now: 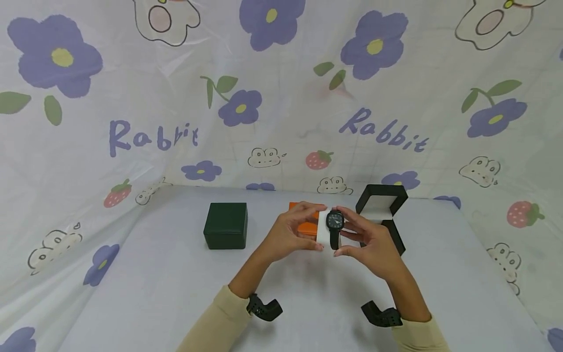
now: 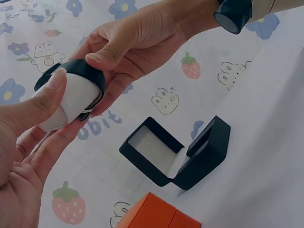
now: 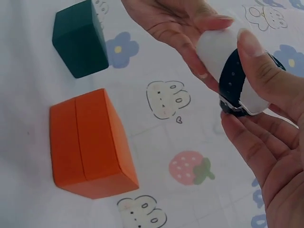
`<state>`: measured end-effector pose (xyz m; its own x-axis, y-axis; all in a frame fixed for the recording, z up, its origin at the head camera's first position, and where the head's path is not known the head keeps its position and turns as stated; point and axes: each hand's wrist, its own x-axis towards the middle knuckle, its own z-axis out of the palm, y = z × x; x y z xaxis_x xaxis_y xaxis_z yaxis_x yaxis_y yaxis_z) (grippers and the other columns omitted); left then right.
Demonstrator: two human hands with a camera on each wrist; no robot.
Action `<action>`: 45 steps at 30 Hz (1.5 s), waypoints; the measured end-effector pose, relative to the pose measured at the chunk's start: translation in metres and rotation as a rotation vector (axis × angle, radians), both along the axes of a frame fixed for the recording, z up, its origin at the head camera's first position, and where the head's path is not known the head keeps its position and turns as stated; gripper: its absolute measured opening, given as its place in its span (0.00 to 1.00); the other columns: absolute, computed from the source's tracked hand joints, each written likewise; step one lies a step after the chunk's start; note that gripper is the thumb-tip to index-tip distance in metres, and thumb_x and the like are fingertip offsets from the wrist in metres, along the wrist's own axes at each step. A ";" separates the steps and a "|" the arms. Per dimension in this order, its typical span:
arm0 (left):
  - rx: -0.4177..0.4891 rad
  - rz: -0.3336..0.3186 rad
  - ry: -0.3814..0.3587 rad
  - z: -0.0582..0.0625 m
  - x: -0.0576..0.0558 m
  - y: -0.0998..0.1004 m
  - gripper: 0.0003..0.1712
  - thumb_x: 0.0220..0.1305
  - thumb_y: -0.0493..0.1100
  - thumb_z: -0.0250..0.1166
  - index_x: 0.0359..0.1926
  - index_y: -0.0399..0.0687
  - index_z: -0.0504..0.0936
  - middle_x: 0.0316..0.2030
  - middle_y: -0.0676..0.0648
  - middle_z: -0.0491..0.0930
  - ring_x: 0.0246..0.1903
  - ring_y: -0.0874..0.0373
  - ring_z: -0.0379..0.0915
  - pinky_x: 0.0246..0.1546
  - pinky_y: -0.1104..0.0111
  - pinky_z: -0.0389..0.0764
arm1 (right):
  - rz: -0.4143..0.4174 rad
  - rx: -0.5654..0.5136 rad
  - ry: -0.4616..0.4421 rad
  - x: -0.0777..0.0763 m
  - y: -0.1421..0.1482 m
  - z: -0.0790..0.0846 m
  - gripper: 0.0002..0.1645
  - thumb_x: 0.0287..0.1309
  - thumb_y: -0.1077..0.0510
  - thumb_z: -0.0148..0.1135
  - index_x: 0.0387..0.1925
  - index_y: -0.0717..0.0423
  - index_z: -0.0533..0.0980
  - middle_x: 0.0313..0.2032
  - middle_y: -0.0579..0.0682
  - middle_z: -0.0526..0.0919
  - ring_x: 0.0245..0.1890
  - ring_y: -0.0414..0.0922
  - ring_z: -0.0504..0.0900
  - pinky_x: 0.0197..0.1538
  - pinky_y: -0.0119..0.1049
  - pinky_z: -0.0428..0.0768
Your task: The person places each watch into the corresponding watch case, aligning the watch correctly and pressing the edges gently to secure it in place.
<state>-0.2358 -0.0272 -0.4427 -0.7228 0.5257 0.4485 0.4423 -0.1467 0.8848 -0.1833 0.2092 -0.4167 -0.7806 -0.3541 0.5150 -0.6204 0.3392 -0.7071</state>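
A black wristwatch point(image 1: 335, 220) with a dark dial is wrapped around a white cushion point(image 1: 323, 229), held up above the table between both hands. The left hand point(image 1: 286, 234) grips the cushion's left end, its thumb pressed on the white surface in the left wrist view. From the other side, the right hand point(image 1: 374, 244) holds the watch and cushion with thumb and fingers, touching the strap. The strap's holes and buckle point(image 3: 232, 105) show in the right wrist view. Behind the right hand stands an open black watch box point(image 1: 381, 198) with a pale lining, partly hidden in the head view.
A closed dark green box point(image 1: 226, 226) stands on the white table point(image 1: 154, 274) to the left. Just behind the hands is a closed orange box point(image 3: 90, 142). A cloth point(image 1: 281, 112) printed with flowers and rabbits hangs at the back.
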 end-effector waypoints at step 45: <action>0.056 -0.056 -0.035 0.009 0.003 -0.003 0.47 0.47 0.25 0.79 0.70 0.46 0.74 0.58 0.48 0.73 0.57 0.51 0.77 0.46 0.56 0.87 | -0.095 0.088 0.116 0.007 -0.011 0.007 0.61 0.32 0.70 0.85 0.73 0.52 0.68 0.65 0.54 0.77 0.50 0.50 0.86 0.55 0.29 0.80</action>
<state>-0.2332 -0.0304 -0.4342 -0.7087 0.5403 0.4538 0.4013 -0.2204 0.8891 -0.1763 0.1985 -0.4097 -0.7500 -0.3296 0.5735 -0.6582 0.4578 -0.5976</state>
